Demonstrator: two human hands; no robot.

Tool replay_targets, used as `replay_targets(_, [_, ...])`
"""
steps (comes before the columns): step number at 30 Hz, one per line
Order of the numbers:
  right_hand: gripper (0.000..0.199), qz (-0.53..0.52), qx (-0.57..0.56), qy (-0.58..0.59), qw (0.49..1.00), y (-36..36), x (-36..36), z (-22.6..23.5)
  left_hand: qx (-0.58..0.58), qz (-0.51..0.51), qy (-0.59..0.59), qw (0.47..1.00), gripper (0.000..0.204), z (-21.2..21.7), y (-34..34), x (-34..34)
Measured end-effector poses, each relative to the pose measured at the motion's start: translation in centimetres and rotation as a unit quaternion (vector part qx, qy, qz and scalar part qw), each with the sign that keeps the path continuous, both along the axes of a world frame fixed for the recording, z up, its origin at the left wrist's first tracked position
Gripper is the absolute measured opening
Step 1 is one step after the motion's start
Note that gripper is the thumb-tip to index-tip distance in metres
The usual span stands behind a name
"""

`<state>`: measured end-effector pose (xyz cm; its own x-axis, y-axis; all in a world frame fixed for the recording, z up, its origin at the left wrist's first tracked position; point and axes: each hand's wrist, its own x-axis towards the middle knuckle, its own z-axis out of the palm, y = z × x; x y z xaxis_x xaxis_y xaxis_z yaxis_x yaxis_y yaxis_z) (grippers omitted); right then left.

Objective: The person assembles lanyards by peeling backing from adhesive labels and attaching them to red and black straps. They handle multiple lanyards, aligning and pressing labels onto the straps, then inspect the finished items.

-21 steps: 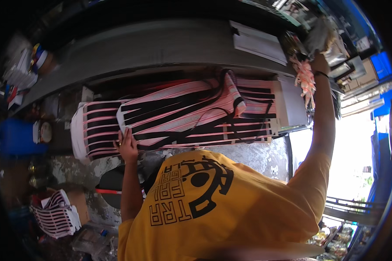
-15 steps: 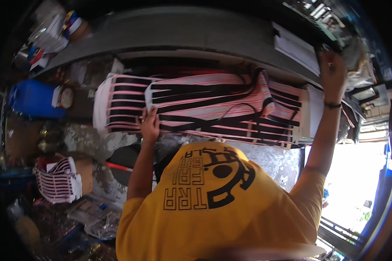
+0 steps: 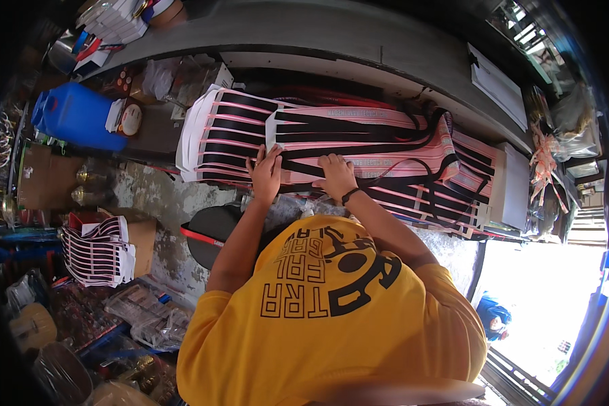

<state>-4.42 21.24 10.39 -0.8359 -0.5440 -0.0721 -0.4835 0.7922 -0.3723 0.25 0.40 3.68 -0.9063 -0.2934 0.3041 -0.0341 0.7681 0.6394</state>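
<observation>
- Across the middle of the scene lie striped sheets (image 3: pixel 233 132) in pink, white and black, layered in a long stack; the top layer is narrower and sits right of the stack's left end.
- At the left end of that top layer, the left hand (image 3: pixel 266 177) touches its near corner, just beside a small white flap (image 3: pixel 271 130); I cannot tell whether thumb and fingers pinch the layer.
- To its right, the right hand (image 3: pixel 338 177) rests on the near side of the sheets, fingers extended and slightly apart, with a dark band (image 3: pixel 350 196) around the wrist.
- Over the right part of the stack, loose black strips (image 3: pixel 402 150) curve and cross.
- Far beyond the stack runs a grey ledge (image 3: pixel 304 34).
- Far left stands a blue container (image 3: pixel 81 120).
- Near left, another striped bundle (image 3: pixel 98 250) sits against a cardboard box (image 3: pixel 142 243).
- On the right hangs a pale pink bunch of ribbons (image 3: pixel 543 162).
</observation>
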Motion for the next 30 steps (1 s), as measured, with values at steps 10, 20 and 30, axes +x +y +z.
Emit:
replay_targets(10, [0.042,-0.003,-0.087,-0.062,0.994,0.0,-0.3,-1.6,0.61,0.273,-0.036,0.743,0.017,-1.1,-1.3,4.6])
replay_targets(20, [0.022,0.05,-0.174,-0.079,0.98,1.4,-0.9,-1.5,0.786,0.229,-0.222,0.53,0.01,-1.9,4.0,5.8])
replay_targets(30, [0.016,0.177,-0.282,-0.221,0.917,0.8,-2.0,1.0,0.763,0.127,-0.075,0.63,0.018,4.4,5.2,7.1])
